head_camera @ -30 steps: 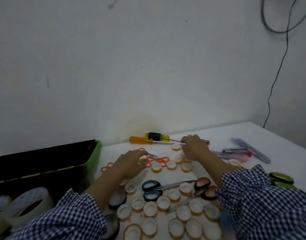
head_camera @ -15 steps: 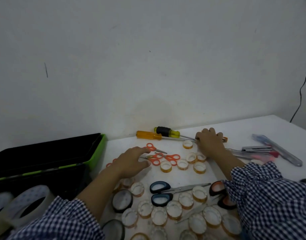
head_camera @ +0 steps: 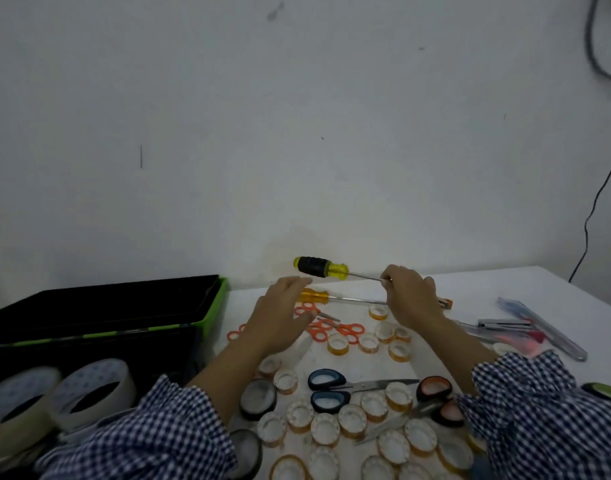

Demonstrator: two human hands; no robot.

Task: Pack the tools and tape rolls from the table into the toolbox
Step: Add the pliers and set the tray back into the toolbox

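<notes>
Half a second ago the yellow-and-black screwdriver (head_camera: 321,267) lay by the table's (head_camera: 487,289) back edge; now the right hand (head_camera: 411,301) pinches its shaft and holds it raised above the orange-handled screwdriver (head_camera: 315,295). The left hand (head_camera: 280,322) hovers nearby, fingers relaxed and empty. One tool is lifted, probably bound for the open toolbox (head_camera: 218,308) at the left edge.

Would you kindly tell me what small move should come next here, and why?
Probably carry the yellow-and-black screwdriver leftward to the open toolbox: the right hand pinches its shaft and holds it clear of the table, while the left hand hovers open, holding nothing.
</notes>
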